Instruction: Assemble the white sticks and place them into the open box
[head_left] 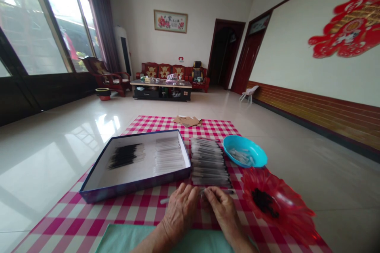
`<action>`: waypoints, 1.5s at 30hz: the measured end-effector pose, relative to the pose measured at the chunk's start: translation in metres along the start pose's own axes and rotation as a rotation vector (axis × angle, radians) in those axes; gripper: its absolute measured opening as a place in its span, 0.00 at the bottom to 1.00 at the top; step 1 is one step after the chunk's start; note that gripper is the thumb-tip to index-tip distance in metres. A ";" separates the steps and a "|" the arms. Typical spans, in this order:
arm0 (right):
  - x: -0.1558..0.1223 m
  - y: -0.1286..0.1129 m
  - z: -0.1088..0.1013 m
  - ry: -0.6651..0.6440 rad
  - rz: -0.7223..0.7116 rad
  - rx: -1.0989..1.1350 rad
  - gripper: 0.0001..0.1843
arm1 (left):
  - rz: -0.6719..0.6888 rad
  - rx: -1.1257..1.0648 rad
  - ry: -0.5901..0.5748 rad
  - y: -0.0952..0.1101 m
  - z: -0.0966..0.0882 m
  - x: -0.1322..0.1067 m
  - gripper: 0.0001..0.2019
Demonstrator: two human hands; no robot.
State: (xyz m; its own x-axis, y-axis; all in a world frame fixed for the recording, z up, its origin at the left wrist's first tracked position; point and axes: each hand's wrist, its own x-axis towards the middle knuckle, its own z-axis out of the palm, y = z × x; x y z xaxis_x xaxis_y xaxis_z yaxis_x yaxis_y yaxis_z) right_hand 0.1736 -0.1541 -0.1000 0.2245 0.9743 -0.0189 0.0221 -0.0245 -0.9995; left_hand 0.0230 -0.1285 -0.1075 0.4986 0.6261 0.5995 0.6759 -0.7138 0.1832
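Note:
My left hand (181, 207) is closed around a pale pen barrel (164, 201), whose whitish end sticks out to the left. Against it, my right hand (221, 207) pinches with thumb and fingertips at the barrel's other end; what lies between these fingers is too small to tell. Just beyond both hands, a row of clear pens with dark ends (209, 162) lies side by side on the checked cloth. To the left, a shallow dark-blue box (101, 184) holds black-ended thin sticks (126, 155) and whitish translucent tubes (169, 156).
A turquoise bowl (259, 158) with small whitish pieces stands at right. Nearer is a red petal-edged bowl (292, 205) with small black parts. Torn cardboard (188, 121) lies at the far table edge. A green cloth (124, 239) lies under my forearms.

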 end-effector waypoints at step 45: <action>0.000 0.003 0.000 -0.048 -0.232 -0.180 0.15 | 0.031 -0.007 -0.138 -0.006 -0.002 0.000 0.08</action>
State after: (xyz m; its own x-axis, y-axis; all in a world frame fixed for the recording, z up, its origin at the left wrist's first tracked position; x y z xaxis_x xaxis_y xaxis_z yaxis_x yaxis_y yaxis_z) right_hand 0.1738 -0.1544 -0.1034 0.1465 0.9680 0.2039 0.2411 0.1650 -0.9564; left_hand 0.0177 -0.1254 -0.1071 0.5895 0.6406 0.4921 0.6556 -0.7353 0.1717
